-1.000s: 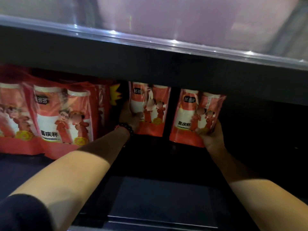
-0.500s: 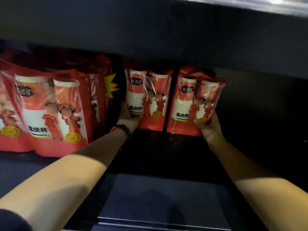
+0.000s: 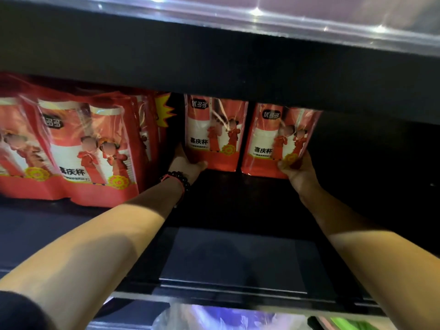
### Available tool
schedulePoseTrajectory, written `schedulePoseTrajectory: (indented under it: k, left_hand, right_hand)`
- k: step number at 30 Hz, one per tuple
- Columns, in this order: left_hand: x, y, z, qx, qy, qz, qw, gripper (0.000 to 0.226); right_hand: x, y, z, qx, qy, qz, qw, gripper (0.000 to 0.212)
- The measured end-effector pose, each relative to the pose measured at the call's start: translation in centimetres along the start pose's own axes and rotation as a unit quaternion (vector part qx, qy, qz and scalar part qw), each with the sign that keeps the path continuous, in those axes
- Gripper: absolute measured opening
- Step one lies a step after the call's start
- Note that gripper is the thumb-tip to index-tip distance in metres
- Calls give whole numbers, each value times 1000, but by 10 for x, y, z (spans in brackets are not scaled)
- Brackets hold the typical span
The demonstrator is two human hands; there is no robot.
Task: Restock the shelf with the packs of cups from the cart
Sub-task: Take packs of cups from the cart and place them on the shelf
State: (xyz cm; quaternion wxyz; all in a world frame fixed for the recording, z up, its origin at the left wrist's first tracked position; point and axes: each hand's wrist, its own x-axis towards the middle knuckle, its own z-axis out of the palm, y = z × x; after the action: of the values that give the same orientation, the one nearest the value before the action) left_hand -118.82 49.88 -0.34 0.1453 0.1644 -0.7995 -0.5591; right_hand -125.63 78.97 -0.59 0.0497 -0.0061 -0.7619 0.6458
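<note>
Little has changed over the last second: 2 red cup packs stand deep on the dark shelf, the left hand still gripping the left pack, the right hand the right pack; both seem seated and ready for release

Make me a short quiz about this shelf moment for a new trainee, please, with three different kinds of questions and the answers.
1. True or false: the left hand holds nothing.
2. Which wrist wears the dark bead bracelet? A) left B) right C) neither
3. Fill in: the right hand grips the right pack at its lower ___ corner.

Key:
1. False; it grips the middle pack at its lower left corner.
2. A
3. right
</note>
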Motion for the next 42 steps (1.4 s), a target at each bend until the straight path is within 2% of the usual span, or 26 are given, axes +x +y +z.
schedulePoseTrajectory:
  k: [3, 6, 8, 10, 13, 16, 22, 29, 33, 36, 39, 41, 42]
  left_hand:
    - [-27, 10, -11, 15, -10, -36, 999, 65]
    - [-64, 20, -24, 114, -63, -52, 990, 30]
    - [-95, 29, -34, 159, -112, -40, 980, 26]
    - [-129, 40, -47, 181, -145, -36, 972, 25]
    - [-176, 56, -74, 177, -174, -18, 969, 22]
    - [-218, 69, -102, 142, -174, -22, 974, 14]
    - [-288, 75, -144, 198, -145, 1, 970, 11]
    - [-404, 48, -188, 141, -94, -80, 982, 11]
    - [-471, 35, -217, 112, -60, -114, 985, 9]
    - [-511, 32, -250, 109, 0, -133, 985, 8]
    - [-551, 23, -290, 114, 56, -161, 979, 13]
    - [-581, 12, -320, 125, 100, -175, 971, 6]
    - [-596, 7, -335, 132, 123, -184, 966, 11]
  right_hand:
    - [-26, -6, 0, -86, 73, 26, 993, 72]
    - [-71, -18, -2, -279, 118, -4, 953, 42]
    - [-103, -29, -1, -348, 72, -9, 935, 28]
    - [-142, -43, 3, -389, 14, 6, 921, 25]
    - [-210, -69, 9, -335, -21, 16, 942, 12]
    - [-269, -100, 14, -277, -31, 46, 959, 15]
    - [-343, -135, 21, -284, -109, -3, 953, 18]
    - [-430, -127, 14, -193, -165, -23, 967, 22]
    - [-481, -121, 23, -199, -219, -38, 954, 33]
    - [-519, -126, 48, -201, -272, -58, 939, 34]
    - [-558, -135, 80, -197, -340, -92, 915, 29]
    - [-585, -144, 103, -190, -384, -103, 898, 18]
    - [-599, -149, 116, -187, -404, -107, 889, 13]
